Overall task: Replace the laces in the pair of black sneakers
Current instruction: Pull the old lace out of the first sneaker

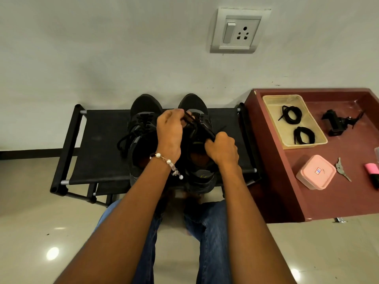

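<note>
Sneakers — a black pair — stand side by side on a low black fabric rack (98, 140), toes toward the wall. On the right sneaker (196, 140) both hands are at work: the left hand (169, 132) pinches a black lace (189, 119) near the upper eyelets, fingers curled round it, while the right hand (222, 148) grips what looks like the other stretch of the same lace beside the tongue, though the dark-on-dark view makes that hard to confirm. The left sneaker (141, 128) has its lace in, loose ends trailing over its outer side. A beaded bracelet (167, 161) circles the left wrist. To the right, on a maroon table (287, 193), a beige tray (272, 124) holds two coiled black laces (291, 114) — near it lie a pink lidded box (315, 172), a black clamp (338, 123), keys (341, 168) and a pink highlighter (372, 170).
</note>
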Tool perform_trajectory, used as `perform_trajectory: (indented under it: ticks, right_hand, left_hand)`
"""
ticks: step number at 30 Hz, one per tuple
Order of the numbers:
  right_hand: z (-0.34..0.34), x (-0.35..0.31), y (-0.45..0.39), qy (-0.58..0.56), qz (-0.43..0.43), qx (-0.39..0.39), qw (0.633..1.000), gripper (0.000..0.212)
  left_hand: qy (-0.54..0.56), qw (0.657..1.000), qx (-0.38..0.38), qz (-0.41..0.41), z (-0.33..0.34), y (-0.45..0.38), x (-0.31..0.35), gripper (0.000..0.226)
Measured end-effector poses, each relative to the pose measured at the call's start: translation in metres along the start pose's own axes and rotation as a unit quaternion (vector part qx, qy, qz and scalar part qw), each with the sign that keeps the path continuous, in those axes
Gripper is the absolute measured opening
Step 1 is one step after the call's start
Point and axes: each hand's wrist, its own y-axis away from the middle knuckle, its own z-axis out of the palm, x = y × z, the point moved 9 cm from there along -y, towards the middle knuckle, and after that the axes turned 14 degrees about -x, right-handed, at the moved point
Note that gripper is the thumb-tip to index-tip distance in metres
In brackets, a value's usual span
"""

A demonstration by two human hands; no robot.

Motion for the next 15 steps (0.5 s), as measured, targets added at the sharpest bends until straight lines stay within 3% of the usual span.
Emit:
perform_trajectory:
  ticks: [2, 3, 5, 6, 8, 11, 13, 15]
  right_hand:
    - [0.001, 0.0, 0.0, -0.001, 0.002, -0.002, 1.0, 0.02]
    - [0.0, 0.0, 0.0, -0.001, 0.003, -0.002, 1.0, 0.02]
    - [0.0, 0.001, 0.001, -0.003, 0.005, -0.002, 1.0, 0.02]
    - [-0.001, 0.001, 0.0, -0.003, 0.005, -0.002, 1.0, 0.02]
    - [-0.001, 0.001, 0.0, -0.005, 0.003, -0.003, 1.0, 0.022]
    - [-0.001, 0.001, 0.0, -0.014, 0.006, 0.002, 1.0, 0.03]
    - [0.0, 0.001, 0.0, -0.016, 0.008, 0.004, 1.0, 0.03]
    - [0.0, 0.001, 0.0, -0.013, 0.008, 0.003, 1.0, 0.026]
  left_hand:
    - [0.108, 0.994, -0.004, -0.021, 0.001, 0.0, -0.005, 0.021]
    - [0.081, 0.996, -0.015, -0.017, 0.002, -0.001, -0.004, 0.021]
    - [-0.099, 0.993, -0.054, 0.019, 0.009, -0.003, 0.006, 0.012]
    - [-0.203, 0.975, -0.078, 0.046, 0.015, -0.002, 0.011, 0.006]
    - [-0.387, 0.91, -0.117, 0.094, 0.028, -0.001, 0.014, 0.017]
    - [-0.613, 0.774, -0.127, 0.098, 0.039, 0.001, 0.01, 0.028]
    - [-0.685, 0.712, -0.104, 0.112, 0.041, 0.003, 0.011, 0.027]
    - [-0.719, 0.675, -0.075, 0.149, 0.046, 0.009, 0.014, 0.024]
